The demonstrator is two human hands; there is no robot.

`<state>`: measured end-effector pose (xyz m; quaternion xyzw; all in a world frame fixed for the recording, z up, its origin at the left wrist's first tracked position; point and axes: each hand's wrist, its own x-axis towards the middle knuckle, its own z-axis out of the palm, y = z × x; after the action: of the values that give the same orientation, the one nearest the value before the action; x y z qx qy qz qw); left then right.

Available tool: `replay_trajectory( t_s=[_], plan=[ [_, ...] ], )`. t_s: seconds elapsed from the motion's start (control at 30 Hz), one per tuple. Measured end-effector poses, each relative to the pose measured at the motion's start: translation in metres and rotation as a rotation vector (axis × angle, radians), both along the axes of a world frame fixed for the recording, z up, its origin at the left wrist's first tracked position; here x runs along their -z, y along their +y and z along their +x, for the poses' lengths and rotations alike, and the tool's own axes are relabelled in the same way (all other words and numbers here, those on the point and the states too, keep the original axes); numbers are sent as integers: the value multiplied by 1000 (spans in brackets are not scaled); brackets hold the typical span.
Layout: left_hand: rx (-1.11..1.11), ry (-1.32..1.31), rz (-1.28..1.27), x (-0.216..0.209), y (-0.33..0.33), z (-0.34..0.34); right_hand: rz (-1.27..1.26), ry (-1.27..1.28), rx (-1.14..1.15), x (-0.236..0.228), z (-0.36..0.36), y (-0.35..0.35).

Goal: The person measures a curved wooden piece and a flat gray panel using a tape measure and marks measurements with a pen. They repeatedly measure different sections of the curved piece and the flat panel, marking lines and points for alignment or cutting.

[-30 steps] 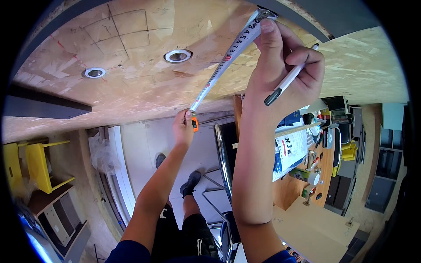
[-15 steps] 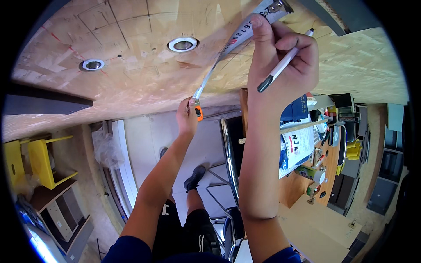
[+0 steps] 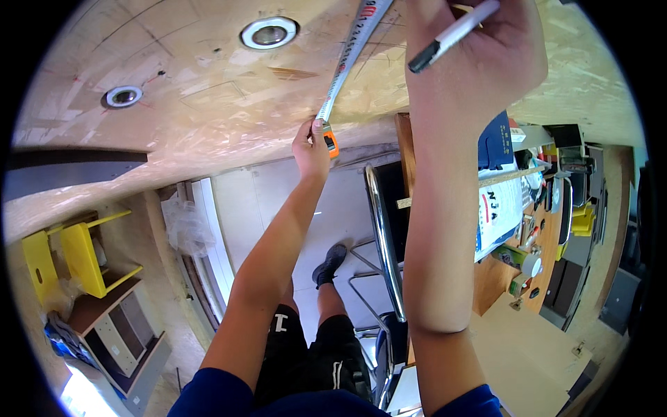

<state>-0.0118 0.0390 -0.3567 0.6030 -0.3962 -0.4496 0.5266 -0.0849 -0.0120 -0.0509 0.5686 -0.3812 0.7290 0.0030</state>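
My left hand [image 3: 310, 147] is closed around an orange and black tape measure [image 3: 333, 141]. From it the white blade [image 3: 351, 52] runs up and right, along a pale wood-chip board [image 3: 208, 104] with pencil lines. At the top edge my right hand [image 3: 504, 62] is partly cut off. It grips a white pen [image 3: 458, 33] with a black end, held slantwise across the palm. The blade's far end lies outside the picture, so whether the right fingers still pinch it cannot be seen. Two round white-rimmed fittings, a larger one [image 3: 269, 33] and a smaller one [image 3: 123, 96], sit in the board.
A chrome-framed chair [image 3: 375, 229] stands below, beside a wooden desk [image 3: 490, 295] loaded with papers, a blue folder [image 3: 495, 144] and small items. Lower left are yellow stools [image 3: 82, 260], a shelf unit [image 3: 114, 340] and a clear plastic bag [image 3: 189, 226].
My right hand has moved up and partly out of view, taking the blade's end with it. The left hand with the tape measure appears higher and further right, while the whole view has shifted.
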Motion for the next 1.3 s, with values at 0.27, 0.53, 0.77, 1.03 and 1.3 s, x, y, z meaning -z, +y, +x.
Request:
replay_trajectory(
  t_s=[0.27, 0.53, 0.77, 1.03, 1.3],
  plan=[
    [7, 102, 62, 17, -5, 4, 62, 140, 110, -20, -6, 13],
    [-27, 450, 5, 33, -10, -4, 46, 73, 99, -29, -12, 24],
    [-74, 285, 14, 36, -8, 2, 113, 49, 179, -22, -9, 19],
    [-31, 279, 83, 9, 1, -9, 106, -46, 116, -24, -8, 24],
    [-31, 157, 61, 11, -6, 8, -16, -141, 119, -13, 7, 7]
  ],
)
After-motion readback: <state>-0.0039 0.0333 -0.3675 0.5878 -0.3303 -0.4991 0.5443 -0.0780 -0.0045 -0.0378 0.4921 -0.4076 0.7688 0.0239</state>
